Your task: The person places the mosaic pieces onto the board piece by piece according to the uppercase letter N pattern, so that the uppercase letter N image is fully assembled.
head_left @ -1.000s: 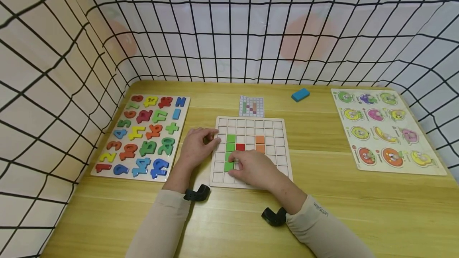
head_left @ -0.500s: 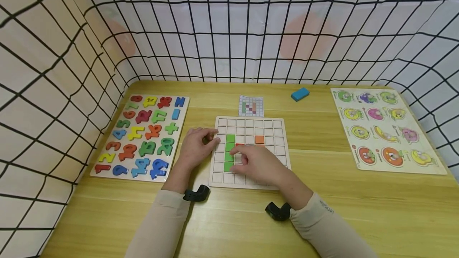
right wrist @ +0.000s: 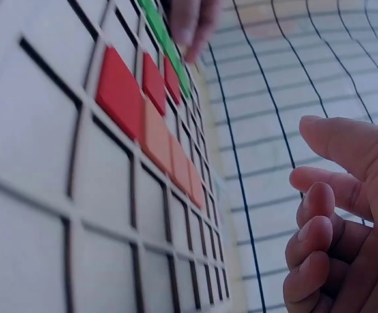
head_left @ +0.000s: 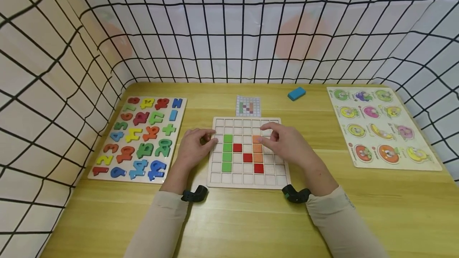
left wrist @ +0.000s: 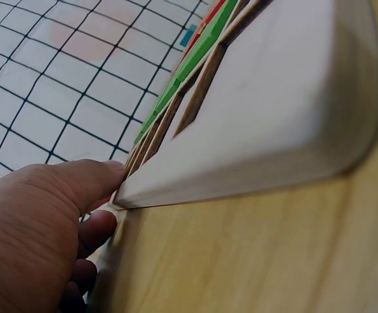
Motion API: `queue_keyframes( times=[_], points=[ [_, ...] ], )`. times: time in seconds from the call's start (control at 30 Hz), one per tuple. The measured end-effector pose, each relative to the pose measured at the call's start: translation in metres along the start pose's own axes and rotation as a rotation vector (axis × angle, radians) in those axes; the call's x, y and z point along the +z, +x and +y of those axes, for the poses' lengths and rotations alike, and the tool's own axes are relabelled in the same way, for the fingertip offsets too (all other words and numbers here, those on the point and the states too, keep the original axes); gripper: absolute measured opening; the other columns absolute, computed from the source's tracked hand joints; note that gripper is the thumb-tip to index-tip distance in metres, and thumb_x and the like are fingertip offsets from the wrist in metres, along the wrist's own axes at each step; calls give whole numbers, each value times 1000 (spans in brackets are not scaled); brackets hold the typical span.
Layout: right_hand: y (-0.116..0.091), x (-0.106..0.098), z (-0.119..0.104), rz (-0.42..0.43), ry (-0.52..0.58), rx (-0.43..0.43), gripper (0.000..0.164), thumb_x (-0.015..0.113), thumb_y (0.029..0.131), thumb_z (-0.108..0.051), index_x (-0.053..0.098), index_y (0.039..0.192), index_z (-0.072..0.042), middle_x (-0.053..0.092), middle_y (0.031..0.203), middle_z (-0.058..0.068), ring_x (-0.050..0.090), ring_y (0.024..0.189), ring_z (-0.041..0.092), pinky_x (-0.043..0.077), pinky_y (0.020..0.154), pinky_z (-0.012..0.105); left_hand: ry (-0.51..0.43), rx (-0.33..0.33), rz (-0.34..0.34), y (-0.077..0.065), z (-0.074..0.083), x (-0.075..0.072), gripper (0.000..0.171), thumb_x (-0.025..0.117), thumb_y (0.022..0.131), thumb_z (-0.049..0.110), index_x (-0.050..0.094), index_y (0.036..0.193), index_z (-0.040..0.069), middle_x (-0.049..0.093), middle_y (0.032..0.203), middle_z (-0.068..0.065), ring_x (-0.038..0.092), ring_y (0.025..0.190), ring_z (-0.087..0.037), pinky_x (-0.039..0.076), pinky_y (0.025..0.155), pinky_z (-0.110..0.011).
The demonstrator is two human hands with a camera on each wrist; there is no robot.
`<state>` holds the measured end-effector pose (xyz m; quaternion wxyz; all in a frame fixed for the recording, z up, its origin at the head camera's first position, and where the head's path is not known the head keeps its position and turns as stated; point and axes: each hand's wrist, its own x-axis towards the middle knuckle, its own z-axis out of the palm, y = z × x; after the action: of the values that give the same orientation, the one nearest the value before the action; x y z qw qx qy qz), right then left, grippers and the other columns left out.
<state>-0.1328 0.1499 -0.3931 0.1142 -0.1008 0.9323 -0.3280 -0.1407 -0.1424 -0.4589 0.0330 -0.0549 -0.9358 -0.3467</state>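
Note:
A wooden grid board (head_left: pixel 249 183) lies on the table in the head view. Set in its cells are a column of several green tiles (head_left: pixel 227 157), three red tiles (head_left: pixel 248 157) on a diagonal, and three orange tiles (head_left: pixel 257 157). My left hand (head_left: pixel 195 148) rests at the board's left edge; the left wrist view has its thumb (left wrist: pixel 98 177) touching the corner of the rim, fingers beside it. My right hand (head_left: pixel 290 144) hovers over the board's right side, thumb and forefinger apart, nothing between them. The right wrist view shows those fingers (right wrist: pixel 313 238) loosely curled, off the board.
Behind the board lies a small printed pattern card (head_left: pixel 248 106), with a blue block (head_left: pixel 297 93) farther right. A number puzzle (head_left: pixel 132 138) is at left, a fruit puzzle (head_left: pixel 383 128) at right. Black wire mesh (head_left: pixel 229 31) rises along the table's back and sides.
My right hand has moved right and away from the green tiles, uncovering the red diagonal and the orange column. My left hand stays at the board's edge.

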Motion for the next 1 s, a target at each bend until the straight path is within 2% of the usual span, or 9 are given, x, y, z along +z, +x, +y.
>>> queue_keyframes(
  times=[0.2, 0.5, 1.0],
  points=[
    [2, -11, 10, 35, -25, 30, 42, 66, 99, -39, 62, 134, -16, 56, 81, 4, 49, 66, 21, 39, 58, 31, 0, 6, 8, 2, -3, 0, 32, 73, 94, 32, 74, 122, 17, 66, 92, -5, 50, 91, -23, 37, 81, -33],
    [4, -15, 18, 20, -41, 85, 42, 64, 100, -41, 61, 135, -17, 54, 84, 6, 49, 68, 21, 38, 58, 31, -6, -8, 3, 2, -5, 0, 32, 74, 94, 32, 75, 122, 17, 66, 92, -4, 50, 91, -23, 36, 80, -33],
    [5, -24, 24, 51, -50, 105, 46, 62, 101, -40, 59, 138, -14, 57, 88, 7, 51, 70, 22, 40, 61, 31, -11, 14, 20, 2, -4, -3, 32, 75, 93, 30, 75, 122, 16, 66, 92, -5, 50, 91, -23, 37, 80, -34]
  ],
)
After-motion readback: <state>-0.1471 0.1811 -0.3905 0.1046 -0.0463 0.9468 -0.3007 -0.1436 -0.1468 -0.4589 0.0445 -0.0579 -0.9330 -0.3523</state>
